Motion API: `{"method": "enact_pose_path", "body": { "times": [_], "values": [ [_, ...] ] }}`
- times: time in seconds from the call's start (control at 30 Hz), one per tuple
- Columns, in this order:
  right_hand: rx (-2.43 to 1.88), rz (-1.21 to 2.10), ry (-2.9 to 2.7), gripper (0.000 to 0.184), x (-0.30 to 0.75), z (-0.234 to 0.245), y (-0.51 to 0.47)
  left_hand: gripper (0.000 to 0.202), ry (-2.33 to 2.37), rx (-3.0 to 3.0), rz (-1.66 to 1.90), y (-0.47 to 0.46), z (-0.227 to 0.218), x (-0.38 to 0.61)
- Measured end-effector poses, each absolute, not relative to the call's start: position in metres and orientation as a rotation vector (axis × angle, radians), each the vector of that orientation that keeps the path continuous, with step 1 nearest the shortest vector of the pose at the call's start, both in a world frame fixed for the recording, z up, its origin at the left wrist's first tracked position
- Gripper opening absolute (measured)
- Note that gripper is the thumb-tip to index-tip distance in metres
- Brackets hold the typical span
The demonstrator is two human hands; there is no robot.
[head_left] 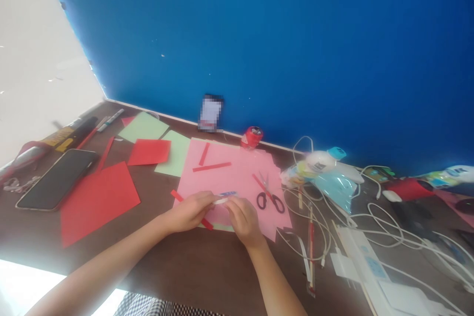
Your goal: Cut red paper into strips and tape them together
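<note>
My left hand (190, 211) and my right hand (243, 220) meet over the near edge of a pink paper sheet (237, 177). Both pinch a small white stick with a blue label (225, 197), held level between them. A long red paper strip (192, 210) lies slanted under my left hand. Two more red strips (210, 163) lie further back on the pink sheet. Scissors with black handles (269, 193) lie on the pink sheet just right of my right hand.
Red paper sheets (97, 200) and green sheets (174, 153) lie to the left, beside a dark phone (57, 178) and pens (107, 121). A red tape dispenser (252, 137) stands by the blue wall. White cables (388, 232), chargers and plastic bags crowd the right side.
</note>
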State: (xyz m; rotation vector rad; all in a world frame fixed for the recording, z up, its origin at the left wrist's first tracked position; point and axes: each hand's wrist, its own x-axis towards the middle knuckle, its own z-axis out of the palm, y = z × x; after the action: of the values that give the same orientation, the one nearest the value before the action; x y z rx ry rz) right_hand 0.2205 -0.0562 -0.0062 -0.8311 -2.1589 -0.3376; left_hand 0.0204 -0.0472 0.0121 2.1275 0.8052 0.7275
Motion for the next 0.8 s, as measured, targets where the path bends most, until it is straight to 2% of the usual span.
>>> {"method": "enact_pose_path", "body": {
  "times": [0.2,0.37,0.47,0.63,0.8],
  "values": [
    [-0.880,-0.384,-2.139,0.016,0.217,-0.005,-0.056,0.034,0.821,2.110,0.698,-0.048,0.012,0.021],
    [-0.942,-0.263,-2.069,0.015,0.216,-0.008,-0.057,0.035,0.826,2.092,0.700,-0.047,0.012,0.021],
    [-0.925,-0.220,-2.066,0.020,0.217,-0.007,-0.057,0.035,0.815,2.098,0.725,-0.046,0.012,0.020],
    [-0.880,-0.315,-2.170,0.035,0.218,0.002,-0.059,0.034,0.813,2.126,0.806,-0.046,0.009,0.021],
    [-0.860,-0.439,-2.237,0.040,0.219,0.013,-0.059,0.033,0.816,2.108,0.814,-0.046,0.005,0.024]
  ]
}}
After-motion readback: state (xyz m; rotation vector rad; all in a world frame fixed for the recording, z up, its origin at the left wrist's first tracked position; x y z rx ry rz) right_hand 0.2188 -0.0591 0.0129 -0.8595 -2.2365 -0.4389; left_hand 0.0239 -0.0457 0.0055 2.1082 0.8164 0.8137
